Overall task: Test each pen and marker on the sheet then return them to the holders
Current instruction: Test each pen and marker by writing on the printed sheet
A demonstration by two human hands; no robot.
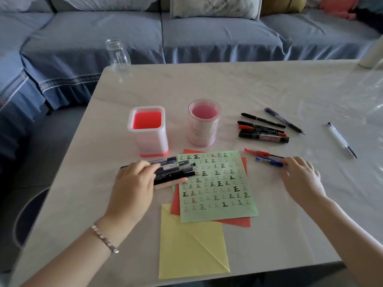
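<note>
The left hand (134,179) is curled round a bundle of pens (174,170) at the green sheet's (217,189) edge, and one could slip out (the square holder (147,131) stands empty behind). The right hand (300,175), fingers loosely spread, touches the blue pen (269,161), which may roll across the surface (228,85).

Green sheet (217,187) lies flat, covered in rows of 正 test marks in black, red and green. Square red-based holder (148,131) and round pink holder (204,123) upright behind it, both empty. Bundle of dark pens and markers (176,170) across sheet's left edge. Whiteboard marker (264,138) among black and red markers right of round holder; red pen (261,153) and blue pen (269,162) just right of sheet; clear pen (342,139) far right
</note>
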